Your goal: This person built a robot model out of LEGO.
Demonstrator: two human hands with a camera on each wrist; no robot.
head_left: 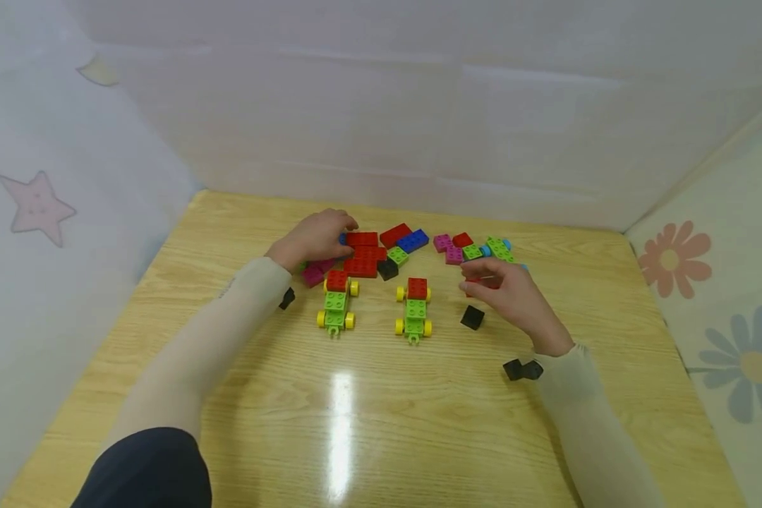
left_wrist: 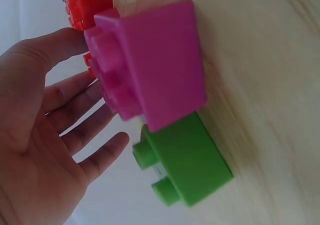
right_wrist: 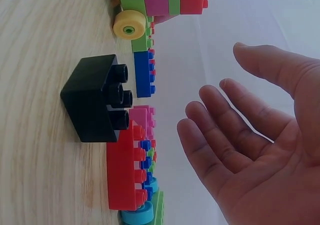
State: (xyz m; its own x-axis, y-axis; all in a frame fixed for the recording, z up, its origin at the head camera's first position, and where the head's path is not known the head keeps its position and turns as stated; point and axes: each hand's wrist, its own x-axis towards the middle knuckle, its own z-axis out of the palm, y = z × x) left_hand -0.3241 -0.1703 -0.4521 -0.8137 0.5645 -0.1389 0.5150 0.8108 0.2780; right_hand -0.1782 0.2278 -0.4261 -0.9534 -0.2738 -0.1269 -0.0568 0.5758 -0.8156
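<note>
Over the left pile of bricks reaches my left hand (head_left: 317, 236), close to some red bricks (head_left: 360, 264). In the left wrist view its fingers are loosely bent, with the thumb tip right at a magenta brick (left_wrist: 165, 60); a green brick (left_wrist: 190, 157) lies beside that. My right hand (head_left: 508, 289) hovers by the right-hand bricks, fingers relaxed and nothing between them. Below it are a black brick (right_wrist: 90, 100) and a red brick (right_wrist: 120, 175). Between the hands stand two similar wheeled brick cars, a left car (head_left: 336, 302) and a right car (head_left: 415, 310), each green with a red brick on top and yellow wheels.
Behind the cars lie a blue brick (head_left: 413, 241), a small green brick (head_left: 397, 255) and another black brick (head_left: 388, 269). Pink bricks (head_left: 454, 255) and a green piece with blue wheels (head_left: 499, 248) sit at the right. A pale cloth wall (head_left: 381, 141) borders the wooden table (head_left: 279, 430).
</note>
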